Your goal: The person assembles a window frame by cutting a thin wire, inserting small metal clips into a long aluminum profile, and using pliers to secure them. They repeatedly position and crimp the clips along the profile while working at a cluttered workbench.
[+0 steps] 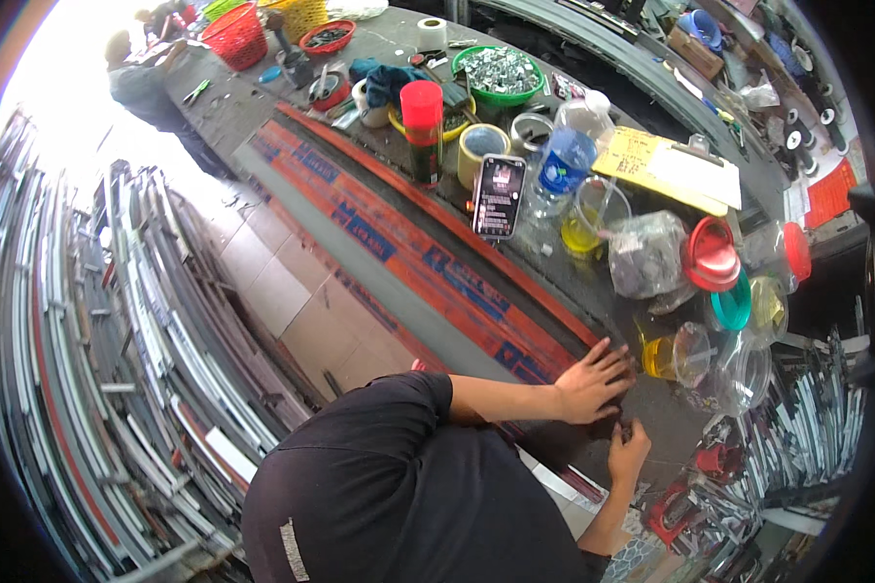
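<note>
Racks of long metal strips (58,369) crowd the floor on my left, and a grey counter (666,420) runs away from me toward another person (151,92) at the far end. Lengthwise along its near edge lies a long profile (399,243) covered in red and blue film. My left hand (593,381) is spread, palm down, over the end nearest me. My right hand (629,452) is just beside it, fingers curled at that same end; I cannot tell whether they grip anything. Past the profile stand a red-capped can (422,136), a tape roll (481,154) and a lit phone (497,197). Near my left hand is a clear cup of yellow liquid (659,358)
</note>
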The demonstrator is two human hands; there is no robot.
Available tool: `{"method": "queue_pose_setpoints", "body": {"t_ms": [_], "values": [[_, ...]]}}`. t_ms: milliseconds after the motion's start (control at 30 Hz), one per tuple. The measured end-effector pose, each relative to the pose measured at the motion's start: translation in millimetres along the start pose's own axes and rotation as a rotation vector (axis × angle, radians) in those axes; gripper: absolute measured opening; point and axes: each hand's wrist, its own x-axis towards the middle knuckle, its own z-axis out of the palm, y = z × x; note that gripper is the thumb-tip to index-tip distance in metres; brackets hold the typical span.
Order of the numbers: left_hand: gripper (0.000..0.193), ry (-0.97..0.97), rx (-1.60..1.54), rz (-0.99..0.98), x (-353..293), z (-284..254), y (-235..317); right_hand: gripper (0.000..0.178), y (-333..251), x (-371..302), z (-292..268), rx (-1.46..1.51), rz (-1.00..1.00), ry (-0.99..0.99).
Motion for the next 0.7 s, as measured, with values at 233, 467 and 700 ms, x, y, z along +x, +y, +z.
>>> {"method": "queue_pose_setpoints", "body": {"t_ms": [233,467,700], "values": [[0.075,-0.056,0.221,-0.004,3,-16,14,0.015,83,-13,-79,-0.011,0.049,-0.090],[0.071,-0.083,0.225,-0.040,17,-24,37,0.033,218,-39,-161,0.041,0.200,0.071],[0.074,-0.128,0.324,-0.009,17,-23,33,0.028,328,-55,-218,0.222,0.236,0.274]]}}
